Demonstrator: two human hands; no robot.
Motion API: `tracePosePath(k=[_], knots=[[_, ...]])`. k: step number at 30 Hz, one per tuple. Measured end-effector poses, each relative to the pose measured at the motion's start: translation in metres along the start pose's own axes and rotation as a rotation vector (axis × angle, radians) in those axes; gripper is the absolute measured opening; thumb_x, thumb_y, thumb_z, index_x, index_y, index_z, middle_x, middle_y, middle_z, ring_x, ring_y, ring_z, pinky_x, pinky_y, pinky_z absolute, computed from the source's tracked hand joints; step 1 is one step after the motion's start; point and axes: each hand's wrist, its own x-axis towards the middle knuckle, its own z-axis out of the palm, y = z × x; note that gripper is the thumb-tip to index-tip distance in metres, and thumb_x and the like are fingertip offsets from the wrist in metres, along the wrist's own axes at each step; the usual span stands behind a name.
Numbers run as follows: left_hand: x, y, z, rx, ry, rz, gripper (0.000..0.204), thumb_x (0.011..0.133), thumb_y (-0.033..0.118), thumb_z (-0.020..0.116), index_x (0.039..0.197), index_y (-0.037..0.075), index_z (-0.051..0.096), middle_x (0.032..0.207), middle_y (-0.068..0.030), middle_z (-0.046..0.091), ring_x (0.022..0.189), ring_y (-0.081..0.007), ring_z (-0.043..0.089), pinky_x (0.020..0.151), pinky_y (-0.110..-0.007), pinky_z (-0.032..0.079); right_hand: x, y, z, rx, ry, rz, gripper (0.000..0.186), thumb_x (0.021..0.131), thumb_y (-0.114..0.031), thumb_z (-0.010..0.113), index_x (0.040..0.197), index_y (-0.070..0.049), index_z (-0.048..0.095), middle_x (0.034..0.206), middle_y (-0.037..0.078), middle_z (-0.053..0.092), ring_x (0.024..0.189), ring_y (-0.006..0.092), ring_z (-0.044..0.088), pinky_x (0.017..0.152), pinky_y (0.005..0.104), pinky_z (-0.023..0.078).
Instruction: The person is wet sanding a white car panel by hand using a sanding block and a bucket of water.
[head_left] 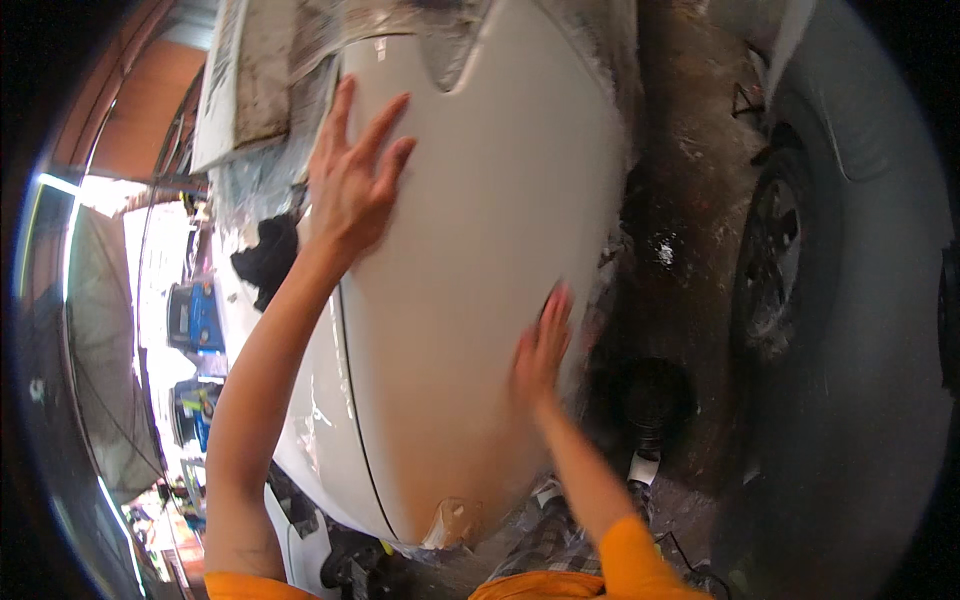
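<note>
Left hand (352,190), right hand (541,352), both on one white panel (480,220)

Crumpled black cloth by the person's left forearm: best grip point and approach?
Probably pinch the bunched top of the black cloth, hand coming from above and the picture's left: it looks soft and folded, and the left forearm crowds its right side.

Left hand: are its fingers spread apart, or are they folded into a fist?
Spread. The fingers of the left hand fan apart over the white panel.
</note>
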Motion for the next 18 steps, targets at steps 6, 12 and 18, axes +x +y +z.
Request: tracePosePath(k=[6, 12, 18], knots=[[-0.008, -0.009, 0.003, 0.026, 0.045, 0.018, 0.044, 0.099, 0.046, 0.054, 0.14, 0.03, 0.059, 0.163, -0.0167, 0.026, 0.142, -0.0408, 0.038, 0.115, -0.053, 0.031, 0.096, -0.097, 0.004, 0.081, 0.088, -0.37, 0.068, 0.105, -0.034, 0.039, 0.161, -0.006, 0.013, 0.168, 0.018, 0.011, 0.155, 0.0349, 0.01, 0.123, 0.0564, 0.0], [-0.006, -0.003, 0.003, 0.04, 0.082, -0.002, 0.043, 0.099, 0.043, 0.056, 0.14, 0.029, 0.059, 0.163, -0.0152, 0.027, 0.142, -0.0392, 0.039, 0.114, -0.053, 0.032, -0.163, -0.071, 0.021, -0.049, -0.285, -0.527, 0.08, 0.096, -0.037, 0.053, 0.16, -0.004, 0.018, 0.167, 0.02, 0.013, 0.154, 0.0423, 0.01, 0.114, 0.0739, 0.006], [0.006, 0.005, 0.005, -0.035, 0.143, -0.058, 0.04, 0.101, 0.038, 0.054, 0.14, 0.029, 0.059, 0.163, -0.0128, 0.029, 0.142, -0.0375, 0.04, 0.114, -0.051, 0.031, 0.111, -0.177, -0.012, -0.204, 0.047, -0.575, 0.078, 0.097, -0.03, 0.052, 0.16, -0.002, 0.014, 0.168, 0.018, 0.013, 0.155, 0.0365, 0.012, 0.12, 0.0633, 0.006]])
